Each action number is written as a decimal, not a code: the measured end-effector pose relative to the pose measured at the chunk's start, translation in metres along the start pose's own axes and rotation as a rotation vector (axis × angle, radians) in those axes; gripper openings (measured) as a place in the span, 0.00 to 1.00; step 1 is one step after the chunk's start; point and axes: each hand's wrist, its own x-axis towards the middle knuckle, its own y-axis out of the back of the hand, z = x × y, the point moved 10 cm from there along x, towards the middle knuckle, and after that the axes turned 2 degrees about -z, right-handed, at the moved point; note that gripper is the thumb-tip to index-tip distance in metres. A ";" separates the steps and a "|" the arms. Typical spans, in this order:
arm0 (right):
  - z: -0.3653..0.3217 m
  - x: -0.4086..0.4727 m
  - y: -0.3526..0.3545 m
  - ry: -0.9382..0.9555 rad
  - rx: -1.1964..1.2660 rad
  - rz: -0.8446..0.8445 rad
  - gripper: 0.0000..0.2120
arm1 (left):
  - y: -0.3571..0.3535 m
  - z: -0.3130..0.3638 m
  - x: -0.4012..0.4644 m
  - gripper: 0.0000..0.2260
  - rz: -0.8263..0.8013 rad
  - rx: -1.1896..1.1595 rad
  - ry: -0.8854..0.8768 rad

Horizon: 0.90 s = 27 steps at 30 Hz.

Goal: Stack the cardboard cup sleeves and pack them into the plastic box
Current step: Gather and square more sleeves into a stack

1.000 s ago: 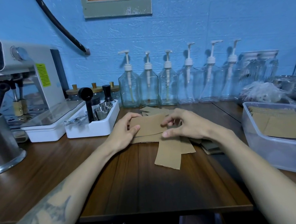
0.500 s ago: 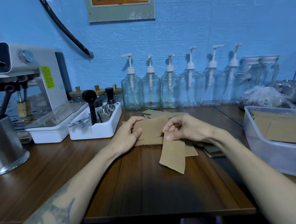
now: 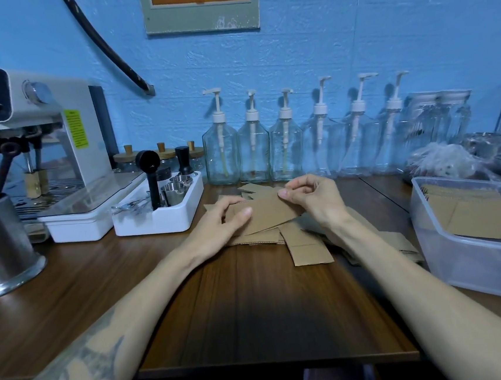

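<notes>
Several flat brown cardboard cup sleeves lie loose on the wooden counter; one loose sleeve sticks out toward me. Both hands hold a sleeve slightly above the pile. My left hand grips its left end, thumb on top. My right hand pinches its upper right corner between thumb and fingers. The clear plastic box stands at the right with a stack of sleeves inside it.
A white tray with metal cups and a black tamper sits left of the pile, beside an espresso machine. A steel jug stands far left. Pump bottles line the blue wall.
My right hand let go of the sleeve hanging toward me, which now lies flat, and rose to pinch the upper sleeve's corner. My left hand kept its hold.
</notes>
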 end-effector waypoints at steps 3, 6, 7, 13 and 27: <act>-0.007 -0.001 -0.005 0.112 -0.235 0.026 0.09 | 0.000 0.007 0.001 0.12 0.011 0.079 -0.072; -0.024 -0.007 -0.011 0.292 -0.501 -0.001 0.15 | 0.004 0.013 -0.001 0.12 0.038 0.078 -0.103; -0.029 -0.010 -0.015 0.356 -0.590 -0.029 0.19 | 0.005 0.013 -0.001 0.12 0.044 0.072 -0.102; -0.023 -0.017 -0.043 0.459 -0.724 -0.285 0.18 | 0.004 0.013 -0.001 0.12 0.040 0.084 -0.103; 0.010 -0.005 -0.016 0.145 -0.861 -0.417 0.31 | 0.026 0.005 -0.002 0.11 0.151 0.046 -0.007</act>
